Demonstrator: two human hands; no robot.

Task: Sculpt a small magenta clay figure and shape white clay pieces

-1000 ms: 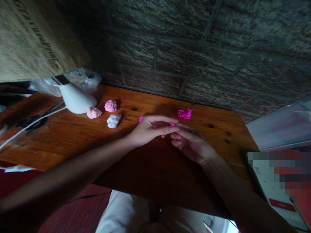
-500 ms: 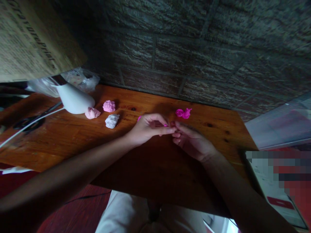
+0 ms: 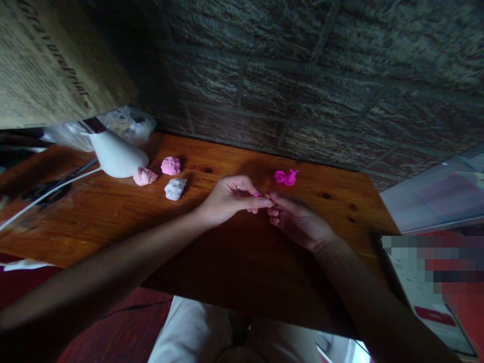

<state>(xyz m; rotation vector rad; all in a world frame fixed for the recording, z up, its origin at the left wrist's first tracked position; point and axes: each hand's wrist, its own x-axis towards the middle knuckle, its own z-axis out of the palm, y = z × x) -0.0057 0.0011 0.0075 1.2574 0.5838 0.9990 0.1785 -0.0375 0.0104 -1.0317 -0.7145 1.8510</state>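
Note:
Between the thumb and fingers of my left hand (image 3: pixel 231 200) is a small bit of magenta modelling clay (image 3: pixel 256 194), mostly covered by the fingertips. My right hand (image 3: pixel 297 219) is closed in a pinch, its fingertips meeting those of the left; anything inside that pinch is hidden. Both hands are above the wooden table (image 3: pixel 204 151). Beyond them lies a magenta clay figure (image 3: pixel 286 177) with a coiled round part, shaped like a snail. Over to the left sit a pink clay lump (image 3: pixel 171 165), a pale pink clay lump (image 3: pixel 144 176) and a white clay lump (image 3: pixel 175 189).
A white lamp base (image 3: pixel 119 154) with a printed shade (image 3: pixel 56 65) occupies the left side. Near it are black scissors (image 3: pixel 49 191), a white cord (image 3: pixel 49 194) and a clear plastic bag (image 3: pixel 128 123). A stone-patterned wall (image 3: pixel 302 91) bounds the back; a tablet-like screen (image 3: pixel 427 297) is at right.
Both hands have shifted very slightly left, still fingertip to fingertip. A magenta spot that showed behind my left hand is now hidden, and a ring on that hand has come into view.

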